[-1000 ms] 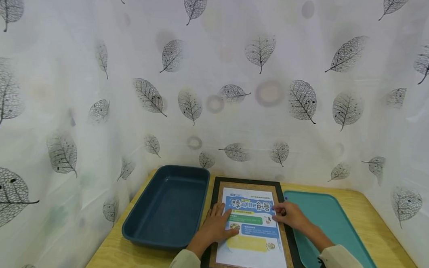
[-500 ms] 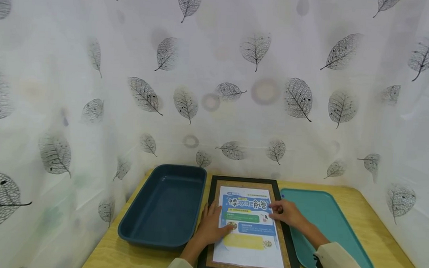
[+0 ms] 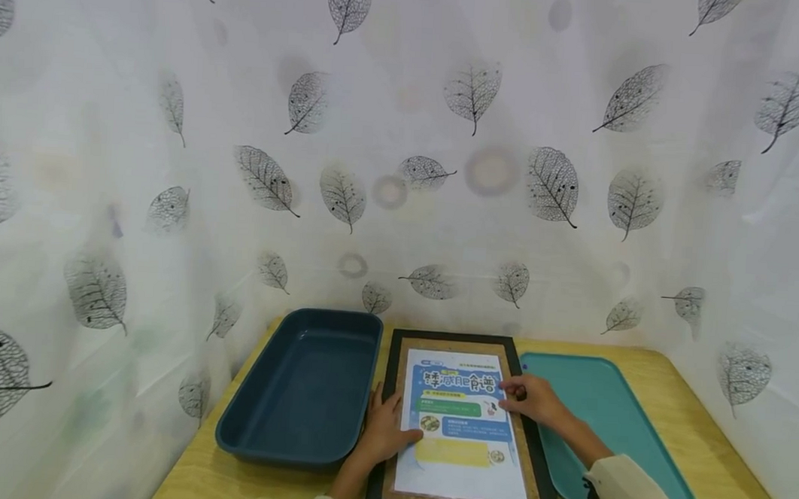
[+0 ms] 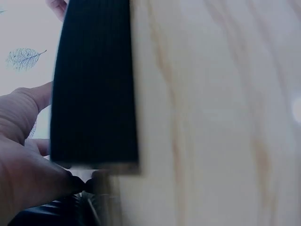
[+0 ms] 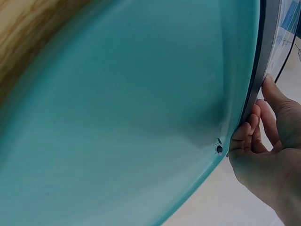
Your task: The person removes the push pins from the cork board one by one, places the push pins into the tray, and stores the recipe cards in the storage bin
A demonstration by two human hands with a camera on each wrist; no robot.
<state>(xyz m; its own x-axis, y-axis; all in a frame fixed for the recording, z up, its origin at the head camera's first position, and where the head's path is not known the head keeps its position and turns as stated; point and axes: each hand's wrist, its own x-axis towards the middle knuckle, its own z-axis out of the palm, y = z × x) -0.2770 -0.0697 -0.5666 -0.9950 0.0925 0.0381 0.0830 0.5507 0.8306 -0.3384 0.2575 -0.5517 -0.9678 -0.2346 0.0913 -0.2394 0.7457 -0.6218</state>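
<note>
A printed sheet [image 3: 462,475] with Chinese text and food pictures lies on a cork board [image 3: 405,498] with a black frame [image 3: 452,336]. My left hand [image 3: 383,429] rests at the frame's left side, fingers extended along it and thumb reaching over the sheet's left edge. In the left wrist view the dark frame edge hides part of that hand. The right hand [image 3: 534,400] is at the sheet's upper right edge, index finger and thumb tips at it a little apart, other fingers curled. I cannot tell whether it pinches anything.
A deep dark-blue basin [image 3: 301,380] stands left of the board on the wooden table [image 3: 709,416]. To the right lies a shallow teal tray [image 3: 608,411], with a tiny dark item [image 5: 219,149] in its corner. A leaf-patterned curtain [image 3: 406,129] hangs behind.
The left hand has slid off the sheet to the left, toward the frame's left side. The right hand stays at the sheet's right edge. The head view has shifted slightly.
</note>
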